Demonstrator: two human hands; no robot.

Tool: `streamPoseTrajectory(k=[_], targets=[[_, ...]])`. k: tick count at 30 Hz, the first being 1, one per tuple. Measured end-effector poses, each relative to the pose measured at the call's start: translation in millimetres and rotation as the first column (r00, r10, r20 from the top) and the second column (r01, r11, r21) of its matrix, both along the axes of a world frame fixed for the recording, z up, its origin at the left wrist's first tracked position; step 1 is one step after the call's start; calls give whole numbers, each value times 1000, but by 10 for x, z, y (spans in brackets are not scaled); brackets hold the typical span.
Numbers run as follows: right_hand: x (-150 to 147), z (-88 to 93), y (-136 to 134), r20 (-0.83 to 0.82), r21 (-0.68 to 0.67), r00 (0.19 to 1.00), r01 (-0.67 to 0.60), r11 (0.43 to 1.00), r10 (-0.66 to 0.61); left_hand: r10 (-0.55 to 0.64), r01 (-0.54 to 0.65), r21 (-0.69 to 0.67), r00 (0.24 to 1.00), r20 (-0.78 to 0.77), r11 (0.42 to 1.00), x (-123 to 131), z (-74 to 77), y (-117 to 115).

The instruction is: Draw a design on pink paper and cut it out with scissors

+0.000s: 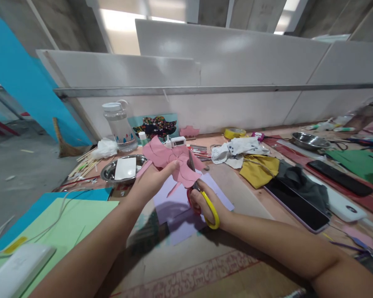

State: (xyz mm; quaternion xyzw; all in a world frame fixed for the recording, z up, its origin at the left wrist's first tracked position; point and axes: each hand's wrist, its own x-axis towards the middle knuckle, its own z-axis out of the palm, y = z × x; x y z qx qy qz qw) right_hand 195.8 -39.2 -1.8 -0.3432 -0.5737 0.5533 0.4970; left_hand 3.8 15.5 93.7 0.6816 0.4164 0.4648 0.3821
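In my left hand [157, 178] is a piece of pink paper [170, 159] with curved cut edges and drawn lines, pinched under the thumb and raised above the table. My right hand [209, 205] grips scissors [213, 211] with yellow and red handles. Their dark blades point up and lie against the right side of the pink paper; whether they are parted is hard to tell. Below both hands, sheets of lilac paper [183, 227] lie on the table. A narrow pink strip hangs from the paper's lower edge.
A steel bowl with a white card [126, 167] and a water bottle [119, 128] stand at the back left. Green paper [90, 215] and a white power bank [18, 269] lie near left. Rightward are yellow cloth [259, 170], a phone [298, 205] and another steel bowl [311, 140].
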Motion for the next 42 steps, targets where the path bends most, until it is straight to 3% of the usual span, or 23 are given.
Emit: streamPoseTrajectory(k=[10, 18, 28, 34, 42], targets=[[-14, 24, 9, -27, -7, 1000, 3, 1000, -3, 78, -89, -65, 986, -150, 994, -3, -7, -28], [-22, 88, -5, -16, -30, 999, 38, 999, -39, 71, -80, -50, 985, -156, 996, 49, 30, -69], [-30, 78, 15, -28, -26, 998, 64, 998, -65, -30, 37, -175, 999, 40, 984, 105, -112, -38], [-31, 152, -15, -32, -57, 999, 40, 998, -42, -47, 135, -328, 964, 262, 935, 170, -43, -55], [-20, 28, 31, -50, -45, 997, 50, 998, -53, -17, 107, -359, 970, 244, 927, 188, 8, -70]])
